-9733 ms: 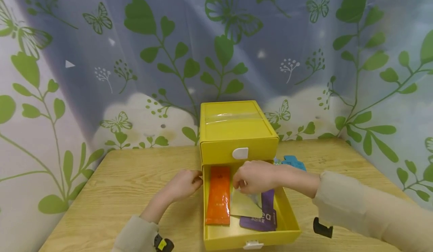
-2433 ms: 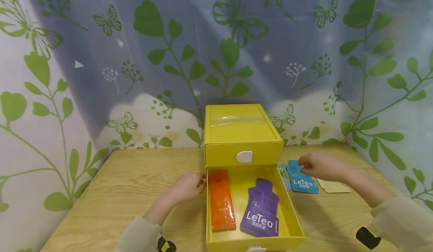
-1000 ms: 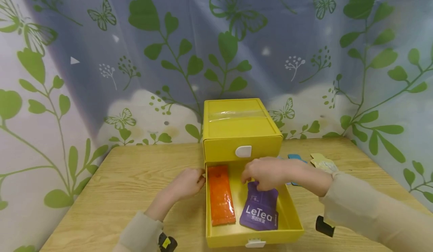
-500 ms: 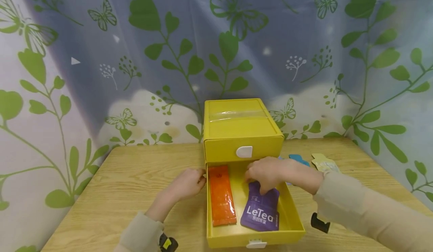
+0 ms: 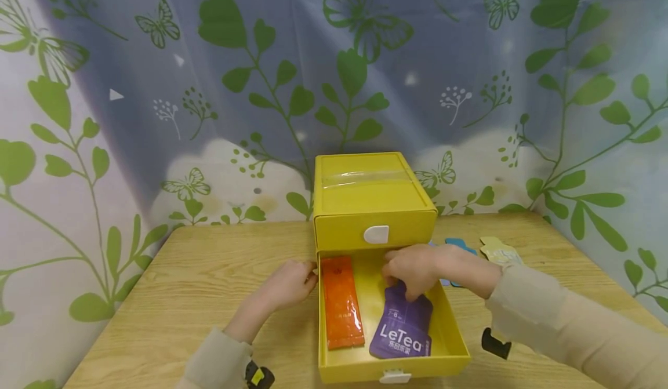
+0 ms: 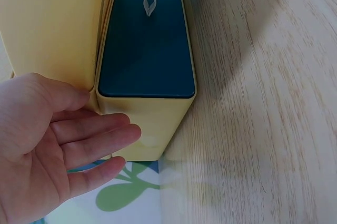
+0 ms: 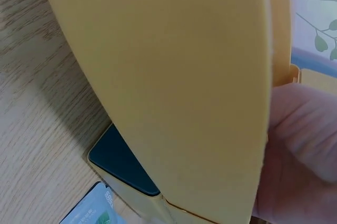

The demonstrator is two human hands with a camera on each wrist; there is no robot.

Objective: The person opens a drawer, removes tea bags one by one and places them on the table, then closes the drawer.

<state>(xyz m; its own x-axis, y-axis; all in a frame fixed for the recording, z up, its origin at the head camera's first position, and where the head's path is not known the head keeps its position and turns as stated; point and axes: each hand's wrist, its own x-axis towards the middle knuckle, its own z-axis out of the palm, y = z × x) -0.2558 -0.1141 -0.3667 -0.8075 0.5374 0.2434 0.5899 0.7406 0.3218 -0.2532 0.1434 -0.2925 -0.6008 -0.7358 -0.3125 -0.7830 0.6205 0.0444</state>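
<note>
A purple LeTea pouch [image 5: 400, 332] lies at the right of a pulled-out yellow drawer [image 5: 355, 371]. My right hand [image 5: 421, 267] reaches into the drawer and pinches the pouch's narrow top end, its fingertips partly hidden. In the right wrist view the drawer's side wall covers most of that hand [image 7: 303, 145]. Left of the pouch lies a shiny orange sachet [image 5: 341, 302]. At the drawer's left side, my left hand [image 5: 289, 284] touches the yellow box [image 5: 373, 195] near the joint. The left wrist view shows those fingers [image 6: 100, 145] loosely extended.
To the right of the box lie a pale yellow pouch [image 5: 501, 253] and a blue pouch [image 5: 460, 245], partly behind my right forearm. The light wooden table [image 5: 224, 255] ends at a leaf-patterned curtain [image 5: 271, 116].
The pale yellow pouch has gone from the drawer to the table at the right. My right hand has since returned to the purple pouch, which has shifted slightly. My left hand stays put.
</note>
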